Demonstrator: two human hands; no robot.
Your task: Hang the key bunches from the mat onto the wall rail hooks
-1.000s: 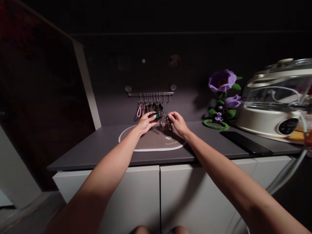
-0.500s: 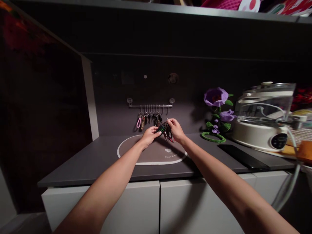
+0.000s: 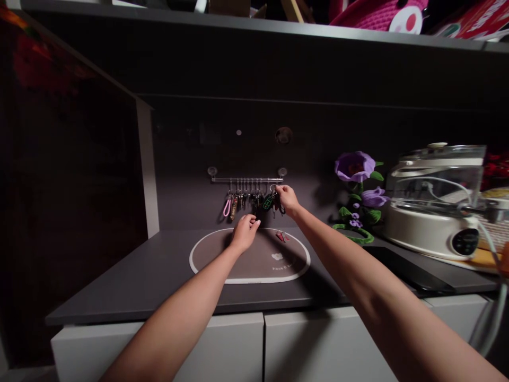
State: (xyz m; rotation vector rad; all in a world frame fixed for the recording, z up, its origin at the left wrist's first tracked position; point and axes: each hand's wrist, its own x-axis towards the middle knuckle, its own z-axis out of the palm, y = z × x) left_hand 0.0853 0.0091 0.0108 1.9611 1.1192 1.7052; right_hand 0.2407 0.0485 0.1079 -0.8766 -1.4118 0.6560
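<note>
Rail: one clear rod (image 3: 246, 180) on two round mounts, fixed to the dark wall above the counter (image 3: 119, 289).

Hung: about six sets on the rail's hooks, the exact count lost in the dark cluster; at the 7 o'clock end, one pink strap (image 3: 226, 208) and one brown fob (image 3: 234, 208), with dark keys crowded to their right.

Right hand (image 3: 287, 200): one, at the rail's 3 o'clock end, fingers (image 3: 279, 189) pinched closed on the ring of a black fob (image 3: 268, 202) with green marks; the ring sat at the rail, its hook hidden.

Left hand (image 3: 245, 233): one, at 6 o'clock from the rail, fingers (image 3: 251, 222) loosely curled and partly open, holding nothing, above the mat.

Mat: one oval, white-rimmed (image 3: 190, 263), below the rail.

Loose: one small red-and-silver key set (image 3: 281, 236) on the mat, at 5 o'clock from the rail, not yet hung.

Flowers: two purple crocheted blooms (image 3: 354, 166), at 3 o'clock.

Cooker: one cream unit with a glass lid (image 3: 421, 231), at 3 o'clock beyond the flowers.
</note>
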